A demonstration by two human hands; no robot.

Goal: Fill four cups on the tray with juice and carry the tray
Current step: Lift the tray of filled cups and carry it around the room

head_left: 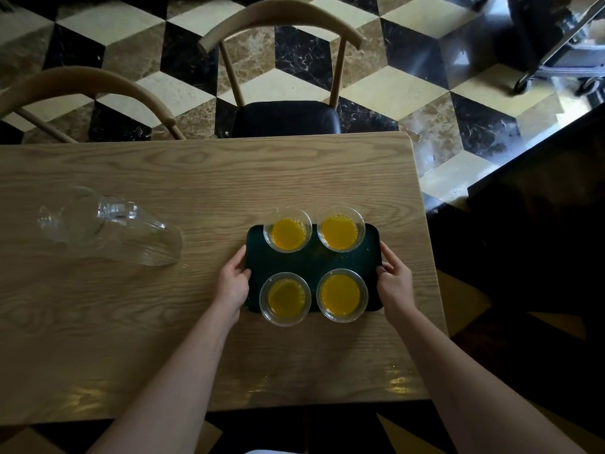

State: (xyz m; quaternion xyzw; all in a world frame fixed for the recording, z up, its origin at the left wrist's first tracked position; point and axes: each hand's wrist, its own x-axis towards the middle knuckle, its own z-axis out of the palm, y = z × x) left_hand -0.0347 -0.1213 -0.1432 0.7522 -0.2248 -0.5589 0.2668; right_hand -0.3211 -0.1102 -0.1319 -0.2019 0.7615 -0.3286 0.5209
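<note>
A dark green tray point(312, 261) lies on the wooden table point(203, 178) toward its right end. Several clear cups stand on it in two rows, each holding orange juice: far left point(288, 231), far right point(340, 229), near left point(284, 298), near right point(341, 295). My left hand point(233, 279) grips the tray's left edge, thumb over the rim. My right hand point(394, 280) grips the right edge the same way. An empty clear glass pitcher point(108, 226) stands on the table to the left, well apart from the tray.
Two wooden chairs stand at the table's far side, one with a dark seat point(286, 117) straight ahead and one point(88, 93) at the far left. The floor is patterned tile. A wheeled metal cart point(559, 44) stands at the top right. The table's right edge is close to the tray.
</note>
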